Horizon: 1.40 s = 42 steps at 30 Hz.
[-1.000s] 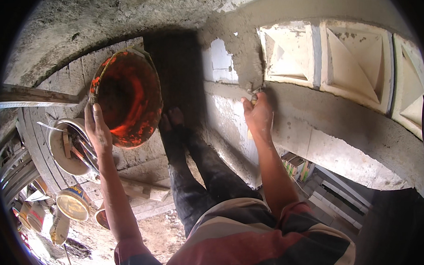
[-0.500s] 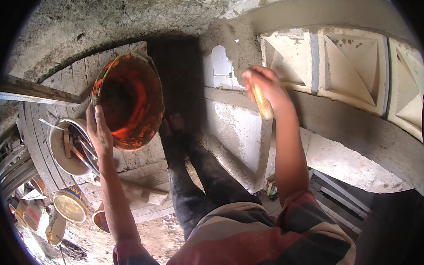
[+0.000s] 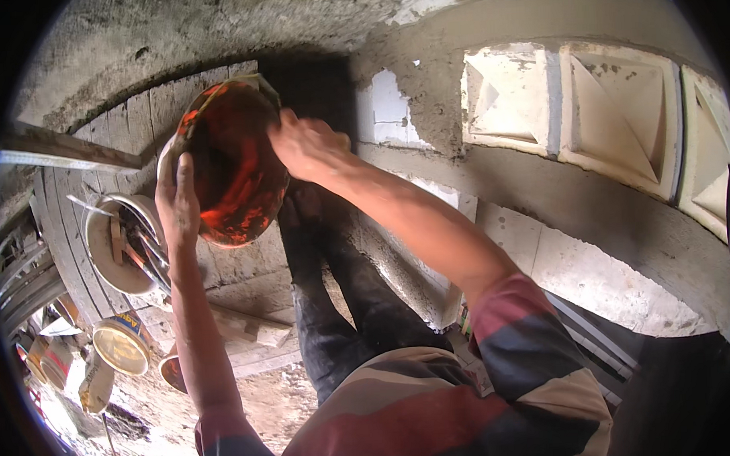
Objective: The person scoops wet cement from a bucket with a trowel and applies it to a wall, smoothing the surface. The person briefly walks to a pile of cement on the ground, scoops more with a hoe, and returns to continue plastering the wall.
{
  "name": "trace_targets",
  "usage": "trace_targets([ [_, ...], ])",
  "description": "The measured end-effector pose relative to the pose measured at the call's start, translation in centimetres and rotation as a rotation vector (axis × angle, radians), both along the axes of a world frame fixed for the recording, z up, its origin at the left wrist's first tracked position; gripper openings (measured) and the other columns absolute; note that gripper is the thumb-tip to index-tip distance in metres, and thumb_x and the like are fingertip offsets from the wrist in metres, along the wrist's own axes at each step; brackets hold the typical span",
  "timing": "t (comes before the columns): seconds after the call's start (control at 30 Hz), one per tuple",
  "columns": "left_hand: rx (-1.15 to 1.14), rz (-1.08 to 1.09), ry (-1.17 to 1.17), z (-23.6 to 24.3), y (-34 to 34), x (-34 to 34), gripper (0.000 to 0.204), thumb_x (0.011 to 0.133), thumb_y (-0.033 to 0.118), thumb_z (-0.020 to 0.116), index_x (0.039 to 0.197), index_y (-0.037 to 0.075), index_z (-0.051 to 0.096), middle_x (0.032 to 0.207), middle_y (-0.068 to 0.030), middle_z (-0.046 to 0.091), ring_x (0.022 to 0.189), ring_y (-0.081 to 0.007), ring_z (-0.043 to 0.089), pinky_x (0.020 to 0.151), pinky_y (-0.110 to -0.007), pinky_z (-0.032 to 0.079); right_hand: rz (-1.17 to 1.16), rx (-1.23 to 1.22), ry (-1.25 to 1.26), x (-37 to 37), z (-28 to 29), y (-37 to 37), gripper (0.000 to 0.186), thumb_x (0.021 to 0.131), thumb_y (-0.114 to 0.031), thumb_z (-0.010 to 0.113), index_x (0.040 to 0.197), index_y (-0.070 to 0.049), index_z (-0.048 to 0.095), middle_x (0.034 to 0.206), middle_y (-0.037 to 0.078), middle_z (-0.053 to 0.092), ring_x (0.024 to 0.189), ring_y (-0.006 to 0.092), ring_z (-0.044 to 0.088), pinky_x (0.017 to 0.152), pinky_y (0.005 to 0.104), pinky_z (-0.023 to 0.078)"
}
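Note:
My left hand (image 3: 179,198) grips the side of a black bucket (image 3: 244,212) stained bright orange, tilted with its mouth toward me. My right hand (image 3: 306,150) is closed at the bucket's right rim, blurred, round a tool with a pale wooden handle (image 3: 343,142); its working end is hidden in or behind the hand and bucket. To the right is a grey mortar-coated wall (image 3: 425,113) with a white patch (image 3: 389,106) and a row of cream decorative blocks (image 3: 615,123). My legs and bare feet show below the bucket.
Wooden boards (image 3: 68,238) at left carry a white pail of tools (image 3: 100,253) and a wooden offcut (image 3: 248,320). Several tubs (image 3: 120,349) stand lower left. A beam (image 3: 73,146) juts from the left. A rough ledge (image 3: 592,292) runs along the right, above stacked strips.
My right hand has left the wall, rising and then swinging left with the tool to the bucket's rim. The bucket, still in my left hand, has shifted slightly.

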State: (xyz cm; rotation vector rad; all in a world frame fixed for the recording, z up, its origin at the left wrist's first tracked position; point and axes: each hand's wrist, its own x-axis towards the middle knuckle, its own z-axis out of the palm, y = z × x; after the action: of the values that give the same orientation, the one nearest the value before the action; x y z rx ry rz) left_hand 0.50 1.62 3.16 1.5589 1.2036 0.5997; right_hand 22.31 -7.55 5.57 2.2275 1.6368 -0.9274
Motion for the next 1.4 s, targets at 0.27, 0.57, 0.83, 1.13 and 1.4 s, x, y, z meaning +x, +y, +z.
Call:
trace_targets([
  [0.27,-0.014,-0.206,-0.058,-3.3,-0.2,-0.3,0.047,0.104,0.032,0.058,0.138,0.000,0.058,0.146,-0.0243,0.053,0.140,-0.0308,0.046,0.117,-0.040,0.033,0.245,-0.083,-0.024,-6.0,-8.7,1.3,0.024,0.086,-0.008,0.063,0.106,-0.005,0.075,0.110,0.015,0.073,0.100,0.0315,0.073,0.078,0.0398,0.059],
  [0.57,-0.217,0.013,-0.155,-0.8,2.5,-2.1,0.048,0.108,0.031,0.050,0.138,-0.005,0.053,0.118,-0.0033,0.060,0.111,-0.0111,0.052,0.102,-0.026,0.038,0.236,0.057,0.211,-6.5,-5.1,-0.8,0.022,0.082,-0.016,0.064,0.100,-0.006,0.073,0.098,0.019,0.074,0.087,0.0357,0.074,0.077,0.0485,0.060],
  [0.83,-0.159,-0.208,-0.052,-4.9,5.9,-3.9,0.043,0.108,0.030,0.051,0.135,-0.004,0.056,0.110,-0.0015,0.061,0.105,-0.0110,0.053,0.097,-0.025,0.040,0.330,0.451,0.018,-5.5,-11.5,1.9,0.022,0.085,-0.012,0.055,0.091,-0.005,0.075,0.076,0.016,0.073,0.079,0.0316,0.075,0.075,0.0449,0.061],
  [1.13,-0.174,-0.139,-0.080,-1.7,5.9,0.0,0.045,0.103,0.034,0.059,0.130,-0.003,0.062,0.107,-0.0061,0.066,0.102,-0.0146,0.056,0.094,-0.028,0.044,0.002,0.520,-0.182,-1.1,-16.7,5.5,0.011,0.082,-0.016,0.064,0.073,-0.012,0.067,0.078,0.006,0.070,0.067,0.0181,0.070,0.055,0.0363,0.053],
  [1.4,-0.078,-0.122,0.036,-2.0,6.0,-0.8,0.046,0.104,0.035,0.057,0.131,-0.002,0.061,0.119,-0.0140,0.067,0.113,-0.0208,0.060,0.102,-0.032,0.043,0.661,0.112,-0.029,-2.5,-4.2,2.0,0.020,0.088,-0.014,0.055,0.085,-0.006,0.074,0.080,0.011,0.073,0.074,0.0216,0.073,0.065,0.0377,0.059],
])
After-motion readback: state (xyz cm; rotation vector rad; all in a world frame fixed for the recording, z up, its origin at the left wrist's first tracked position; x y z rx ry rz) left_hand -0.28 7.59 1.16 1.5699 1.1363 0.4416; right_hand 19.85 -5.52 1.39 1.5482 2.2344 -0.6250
